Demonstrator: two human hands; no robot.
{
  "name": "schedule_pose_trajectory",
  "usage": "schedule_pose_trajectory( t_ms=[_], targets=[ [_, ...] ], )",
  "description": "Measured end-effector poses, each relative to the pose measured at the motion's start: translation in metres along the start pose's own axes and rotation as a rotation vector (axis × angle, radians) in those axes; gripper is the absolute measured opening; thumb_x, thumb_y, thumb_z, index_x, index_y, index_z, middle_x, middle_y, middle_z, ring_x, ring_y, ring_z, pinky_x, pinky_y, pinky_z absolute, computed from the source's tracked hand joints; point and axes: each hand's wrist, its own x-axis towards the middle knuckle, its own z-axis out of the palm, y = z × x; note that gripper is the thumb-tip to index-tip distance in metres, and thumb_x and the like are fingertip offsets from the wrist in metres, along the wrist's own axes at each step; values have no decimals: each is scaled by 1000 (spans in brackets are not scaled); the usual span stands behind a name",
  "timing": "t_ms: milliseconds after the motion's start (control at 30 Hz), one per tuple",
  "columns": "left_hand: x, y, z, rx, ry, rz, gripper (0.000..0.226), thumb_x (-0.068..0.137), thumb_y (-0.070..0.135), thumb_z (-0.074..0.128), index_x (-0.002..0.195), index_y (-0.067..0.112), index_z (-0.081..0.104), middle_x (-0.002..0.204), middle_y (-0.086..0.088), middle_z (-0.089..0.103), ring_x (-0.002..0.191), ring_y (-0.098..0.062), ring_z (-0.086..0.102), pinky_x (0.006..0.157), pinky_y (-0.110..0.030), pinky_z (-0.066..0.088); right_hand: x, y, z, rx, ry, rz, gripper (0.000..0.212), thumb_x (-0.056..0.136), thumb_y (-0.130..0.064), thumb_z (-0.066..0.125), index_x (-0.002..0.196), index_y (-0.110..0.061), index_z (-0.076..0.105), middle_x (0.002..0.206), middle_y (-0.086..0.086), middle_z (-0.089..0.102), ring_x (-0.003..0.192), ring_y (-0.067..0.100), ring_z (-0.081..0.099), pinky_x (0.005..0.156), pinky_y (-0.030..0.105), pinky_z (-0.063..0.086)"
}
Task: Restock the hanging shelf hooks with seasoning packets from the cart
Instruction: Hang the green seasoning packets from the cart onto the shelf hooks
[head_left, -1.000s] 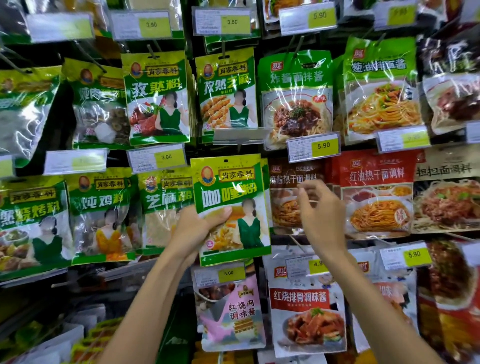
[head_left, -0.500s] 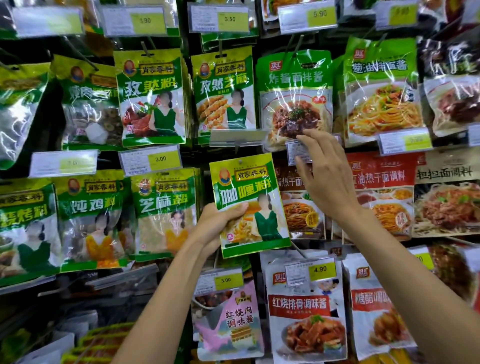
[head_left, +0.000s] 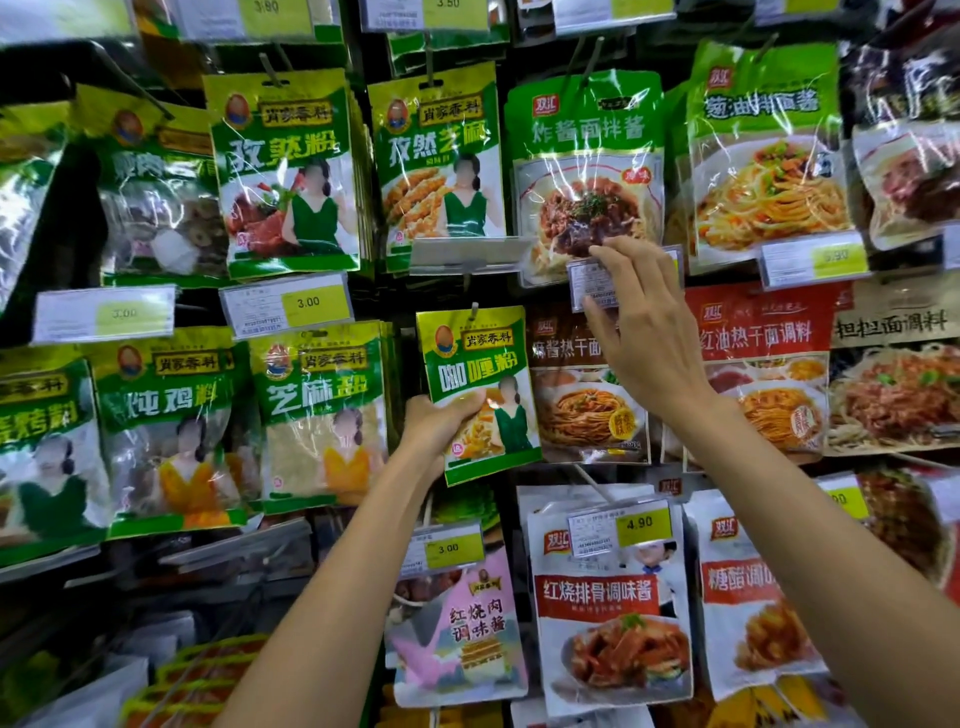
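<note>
My left hand (head_left: 436, 426) grips the lower left of a green and yellow seasoning packet (head_left: 475, 364), held upright in front of the shelf. The packet's top hole sits at a metal hook tip (head_left: 474, 310). My right hand (head_left: 649, 338) is raised to the right of it. Its thumb and fingers pinch a clear price tag (head_left: 589, 283) that hangs on the neighbouring hook, under a green noodle-sauce packet (head_left: 584, 171). The cart is out of view.
Rows of hanging packets fill the wall: green seasoning packets (head_left: 322, 410) on the left, red noodle-sauce packets (head_left: 763, 364) on the right, white sauce pouches (head_left: 608, 597) below. An empty tag holder (head_left: 467, 254) juts out above the held packet. Yellow price tags (head_left: 306, 304) front each hook.
My right hand rose from the lower noodle packets to the price tag and holds it. My left hand lifted the green packet until its hole met the hook tip.
</note>
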Motion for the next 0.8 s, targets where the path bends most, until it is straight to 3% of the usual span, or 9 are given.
schedule_pose_trajectory(
  t_ms=[67,167,233,367,433,500,567,700,800],
  targets=[
    [1,-1,3,10,36,-2,21,81,9,74,96,1,62,99,-22,70,64,-19,69,57,-27,59,0,0,-1,-1,-11,-3,43,97,-20,53,133,3,49,133,21,50,129,34,43,110,41,37],
    [-4,-4,2,159,101,45,38,80,23,77,104,-2,62,103,-15,69,90,-25,66,81,-36,56,-1,-1,-8,15,-2,-3,43,97,-18,54,133,4,48,135,20,50,130,33,42,111,37,36],
    [-19,-8,-2,360,167,133,43,82,34,74,104,-2,64,97,-12,69,92,-27,65,77,-37,52,-7,-2,-16,38,45,-4,41,96,-16,54,131,5,50,133,20,51,129,32,44,110,36,37],
    [-62,-21,-6,705,288,358,48,93,33,59,126,-2,51,113,-18,63,108,-34,58,90,-46,48,-45,5,-36,76,90,35,35,95,-13,54,126,5,55,125,20,57,122,29,46,105,36,41],
    [-87,-28,1,808,372,481,45,97,28,53,133,2,45,127,-14,56,121,-29,48,102,-42,39,-80,12,-47,96,47,84,34,96,-15,52,123,4,57,122,18,59,118,26,47,104,30,37],
    [-114,-37,15,807,383,586,38,98,24,50,131,6,49,129,-10,54,124,-25,45,103,-35,34,-125,20,-62,126,-38,171,32,97,-16,49,123,2,58,120,17,61,117,27,51,103,30,37],
    [-142,-51,39,715,271,633,27,99,21,49,120,8,60,117,-8,62,111,-24,54,91,-30,39,-175,27,-80,159,-132,298,31,97,-15,50,121,0,59,116,16,63,112,28,56,97,33,43],
    [-199,-114,106,616,-171,578,25,100,19,48,96,6,69,83,-8,68,74,-21,61,66,-32,44,-283,44,-132,187,-277,588,25,97,-18,48,111,-5,65,98,9,67,89,19,62,75,16,40],
    [-236,-177,159,654,-507,426,34,101,24,45,87,2,67,65,-17,56,57,-24,51,56,-33,34,-363,54,-174,91,-355,845,25,98,-22,49,106,-7,68,97,8,70,83,24,66,71,25,50]
  ],
)
